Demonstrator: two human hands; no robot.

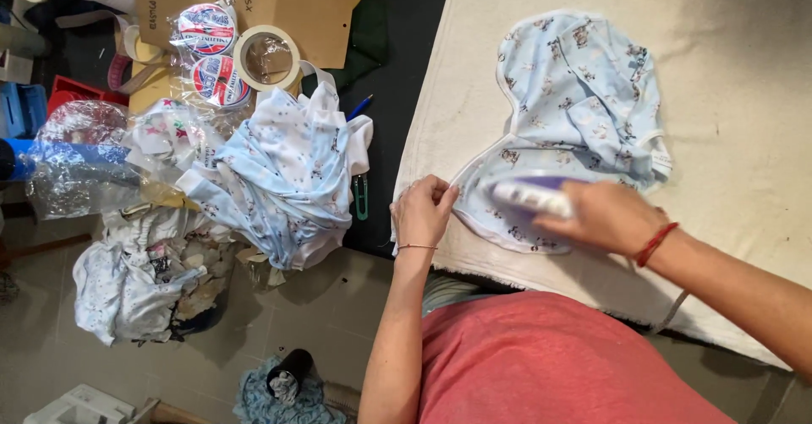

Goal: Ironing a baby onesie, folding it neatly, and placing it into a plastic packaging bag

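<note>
Motion-blurred iron (534,194) under right hand (605,215)

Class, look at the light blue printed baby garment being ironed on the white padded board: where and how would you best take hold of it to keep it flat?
Pinch the white-bound edge of the garment at its near left corner, coming from the left, as the left hand does. That hem is firm and lies clear of the iron under the right hand, so pulling outward there probably smooths the cloth.

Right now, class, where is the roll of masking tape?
In the head view, the tape roll lies upper left on the brown cardboard, beside two wrapped spools and just above the pile of baby clothes.
</note>
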